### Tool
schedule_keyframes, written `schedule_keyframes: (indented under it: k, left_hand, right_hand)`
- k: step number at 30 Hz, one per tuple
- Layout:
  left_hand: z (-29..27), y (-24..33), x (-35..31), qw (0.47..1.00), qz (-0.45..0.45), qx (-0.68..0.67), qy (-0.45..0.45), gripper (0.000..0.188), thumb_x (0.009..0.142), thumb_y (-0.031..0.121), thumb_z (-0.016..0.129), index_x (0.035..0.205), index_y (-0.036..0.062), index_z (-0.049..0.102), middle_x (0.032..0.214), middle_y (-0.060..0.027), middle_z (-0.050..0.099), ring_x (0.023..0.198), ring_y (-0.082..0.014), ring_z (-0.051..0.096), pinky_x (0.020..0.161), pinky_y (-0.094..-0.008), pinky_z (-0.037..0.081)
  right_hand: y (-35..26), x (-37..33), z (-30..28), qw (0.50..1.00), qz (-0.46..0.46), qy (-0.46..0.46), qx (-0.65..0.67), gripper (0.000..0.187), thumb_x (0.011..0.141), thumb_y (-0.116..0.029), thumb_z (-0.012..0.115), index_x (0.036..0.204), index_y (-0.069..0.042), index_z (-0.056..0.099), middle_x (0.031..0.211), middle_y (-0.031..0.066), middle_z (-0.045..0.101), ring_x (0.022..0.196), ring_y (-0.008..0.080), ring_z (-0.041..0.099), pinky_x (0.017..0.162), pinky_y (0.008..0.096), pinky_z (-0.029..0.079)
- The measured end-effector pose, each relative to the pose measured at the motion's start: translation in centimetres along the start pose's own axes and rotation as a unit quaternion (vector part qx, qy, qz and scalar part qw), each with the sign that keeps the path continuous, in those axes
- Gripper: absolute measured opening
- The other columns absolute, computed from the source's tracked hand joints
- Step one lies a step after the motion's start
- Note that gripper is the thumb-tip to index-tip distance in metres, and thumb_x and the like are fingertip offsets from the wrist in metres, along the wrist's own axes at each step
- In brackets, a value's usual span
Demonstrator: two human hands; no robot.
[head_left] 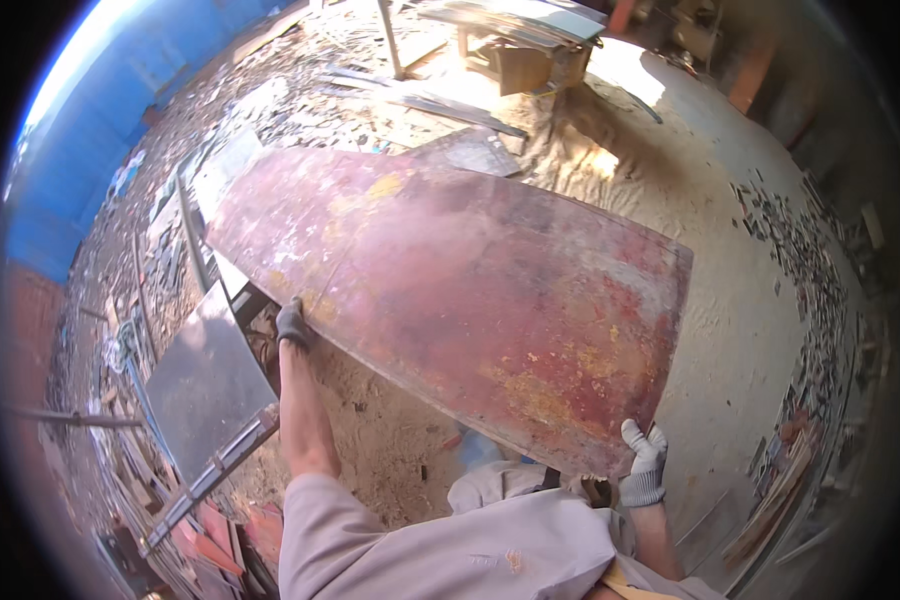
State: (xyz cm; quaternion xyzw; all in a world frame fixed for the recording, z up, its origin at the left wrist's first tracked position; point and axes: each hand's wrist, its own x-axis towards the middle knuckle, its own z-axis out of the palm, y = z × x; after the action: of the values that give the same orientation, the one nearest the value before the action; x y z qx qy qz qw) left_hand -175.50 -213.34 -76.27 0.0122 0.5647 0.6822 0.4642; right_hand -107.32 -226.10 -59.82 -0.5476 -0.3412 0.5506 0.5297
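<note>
A large rusty red metal sheet point(450, 290) with worn yellow patches is held up flat in front of me, reaching from upper left to lower right. My left hand point(292, 325), in a dark glove, grips its near left edge. My right hand point(642, 465), in a grey and white knit glove, clasps its lower right corner. Both forearms rise from the lower edge of the view.
Sandy ground point(730, 330) lies below and to the right. A grey metal plate on a frame point(205, 385) stands at left. Scrap metal and offcuts point(160, 230) pile along a blue wall point(80, 150). A wooden bench point(520, 45) stands at the back. Debris point(820, 290) lines the right.
</note>
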Motion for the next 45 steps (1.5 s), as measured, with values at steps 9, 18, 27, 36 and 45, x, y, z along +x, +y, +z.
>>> schedule_keyframes:
  k: [9,18,27,36,45]
  left_hand:
    - [19.4,-16.2,-23.5,0.989,-0.024,0.022,-0.142,0.039,0.097,0.042,0.069,0.106,0.0048,0.072,0.109,-0.0119,0.071,0.108,-0.0295,0.065,0.102,-0.0488,0.05]
    - [44.0,-32.8,-41.7,0.954,0.011,0.21,-0.214,0.022,0.097,0.023,0.065,0.1,0.0022,0.072,0.094,-0.0089,0.07,0.094,-0.0229,0.066,0.088,-0.0389,0.054]
    - [70.6,-52.5,-51.2,0.939,-0.119,0.166,-0.277,0.013,0.09,0.007,0.068,0.1,0.0011,0.073,0.09,-0.0094,0.071,0.085,-0.0213,0.067,0.078,-0.0377,0.058]
    - [103.7,-74.8,-46.4,0.765,0.015,0.392,-0.511,0.027,0.103,0.009,0.06,0.126,-0.0026,0.067,0.109,-0.0115,0.072,0.096,-0.0192,0.07,0.081,-0.0312,0.061]
    - [158.0,-97.3,-47.4,0.695,-0.161,0.433,-0.55,0.012,0.095,0.008,0.068,0.1,-0.0003,0.075,0.082,-0.0057,0.069,0.066,-0.0136,0.061,0.059,-0.0287,0.055]
  right_hand:
    - [-9.7,11.7,-31.4,0.983,0.142,0.1,-0.051,0.031,0.095,-0.021,0.075,0.117,-0.001,0.071,0.101,0.0058,0.075,0.085,0.016,0.07,0.079,0.0298,0.056]
    - [-7.3,15.9,-69.4,0.905,0.351,0.236,0.052,0.04,0.088,-0.026,0.081,0.111,0.004,0.069,0.092,0.0163,0.075,0.062,0.0269,0.071,0.052,0.0392,0.062]
    - [-12.5,12.5,-94.7,0.883,0.238,0.317,0.25,0.027,0.083,-0.023,0.08,0.098,-0.002,0.072,0.084,0.0146,0.074,0.06,0.0269,0.068,0.046,0.0412,0.052]
    - [-16.2,22.3,-106.7,0.81,-0.018,0.45,0.377,0.041,0.106,-0.044,0.05,0.118,-0.009,0.067,0.091,0.0066,0.072,0.075,0.02,0.069,0.064,0.037,0.059]
    - [-25.4,51.0,-120.6,0.601,-0.288,0.65,0.365,0.057,0.109,-0.053,0.043,0.135,-0.005,0.061,0.107,0.0144,0.072,0.094,0.0293,0.07,0.091,0.0453,0.057]
